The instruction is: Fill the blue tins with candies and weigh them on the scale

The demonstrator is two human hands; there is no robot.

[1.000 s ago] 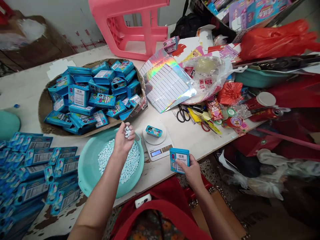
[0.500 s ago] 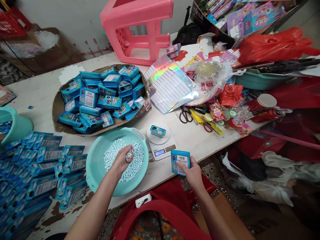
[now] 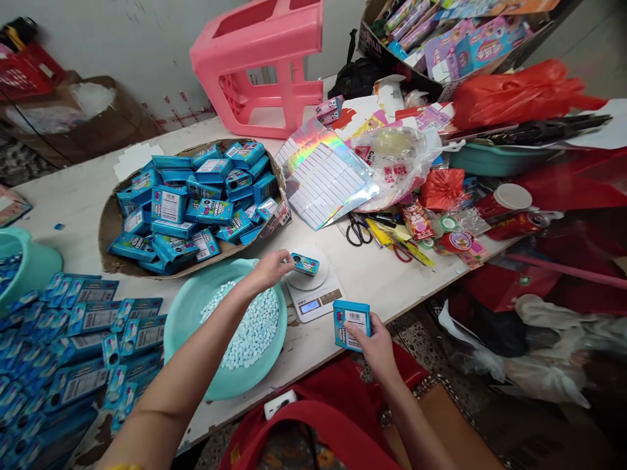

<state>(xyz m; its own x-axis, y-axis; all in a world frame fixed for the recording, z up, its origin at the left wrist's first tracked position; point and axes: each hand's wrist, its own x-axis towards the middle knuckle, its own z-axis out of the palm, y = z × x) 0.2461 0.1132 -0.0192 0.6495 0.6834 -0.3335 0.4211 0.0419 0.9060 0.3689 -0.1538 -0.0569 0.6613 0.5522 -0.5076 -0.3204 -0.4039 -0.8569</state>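
Head view: left hand (image 3: 273,267), fingers curled, beside the tin (image 3: 307,264) on the scale (image 3: 317,296); I can't tell its grip. Nearer, right hand (image 3: 378,344) clasps another tin (image 3: 351,314).

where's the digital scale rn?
Head view, just below picture centre: the digital scale sits immediately right of the turquoise basin, with a blue tin lying on its round top.

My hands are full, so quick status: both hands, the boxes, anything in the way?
Right hand gripping a blue box. Left hand beside the second box on the scale, contact unclear. Nothing seen between them.
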